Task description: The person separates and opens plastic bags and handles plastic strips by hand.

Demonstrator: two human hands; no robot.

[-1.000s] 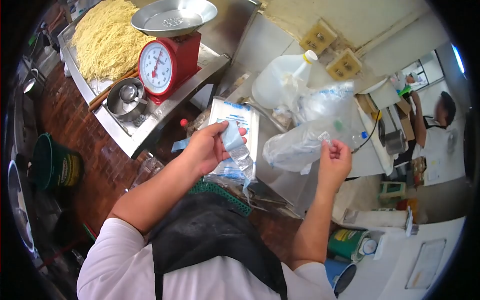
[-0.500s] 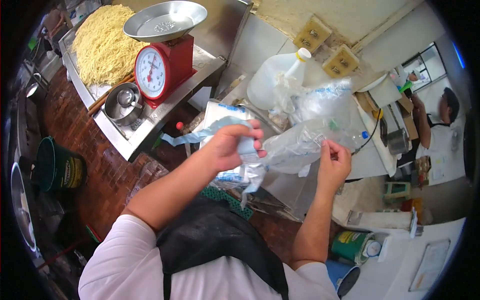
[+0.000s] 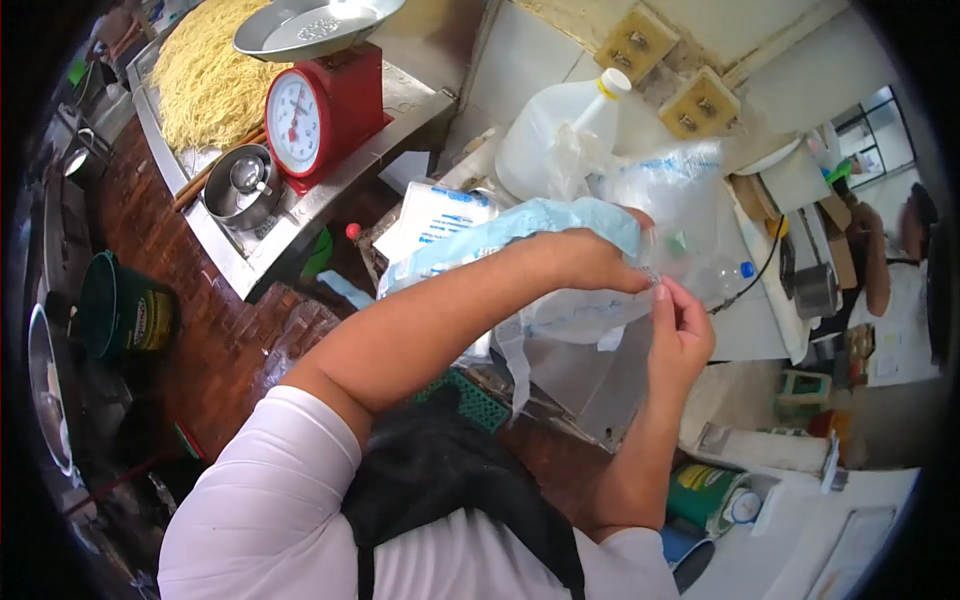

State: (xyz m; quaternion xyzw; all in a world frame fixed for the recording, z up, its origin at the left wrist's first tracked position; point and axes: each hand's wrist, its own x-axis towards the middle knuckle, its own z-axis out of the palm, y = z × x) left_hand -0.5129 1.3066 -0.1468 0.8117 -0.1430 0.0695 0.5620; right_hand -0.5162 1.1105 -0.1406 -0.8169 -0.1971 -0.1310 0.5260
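My left hand (image 3: 597,262) is closed and reaches across to the right, its fingertips beside my right hand. A light blue plastic bag (image 3: 540,218) trails from it, lying along the far side of my forearm. My right hand (image 3: 682,330) pinches the edge of a clear plastic bag (image 3: 580,315) between thumb and forefinger. That clear bag spreads below and behind both hands, and a strip of it hangs down at the left. Part of my left fingers is hidden behind the hand. White packs with blue print (image 3: 445,215) lie behind my left forearm.
A red scale (image 3: 340,110) with a metal pan stands beside a heap of noodles (image 3: 205,80) and a steel bowl (image 3: 240,190). A white jug (image 3: 550,135) and a bottle with a blue cap (image 3: 735,272) stand behind my hands. Another person (image 3: 890,270) is at the right.
My left hand has moved right, up to my right hand, drawing the light blue plastic with it and spreading it. My right hand still pinches the clear plastic. The view has shifted slightly.
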